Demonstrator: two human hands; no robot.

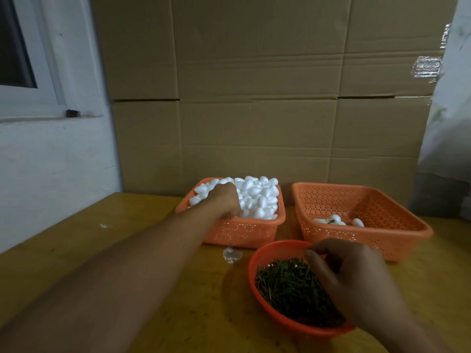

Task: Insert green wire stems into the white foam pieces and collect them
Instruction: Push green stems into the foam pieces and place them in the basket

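The left hand (225, 197) reaches into the basket (237, 231) heaped with white foam pieces (257, 197), fingers buried, so its grip cannot be told. The right hand (349, 278) hovers over the red bowl (254, 261) of green wire stems (288, 284), fingers curled; whether they hold a stem is unclear. A few finished pieces (334, 220) lie in the second basket (397, 233) on the worktop (127, 225).

Cardboard (254, 85) standing behind wooden table (89, 250); window (23, 59) in white wall (51, 169) at left; white scrap (231, 254) lying on table.
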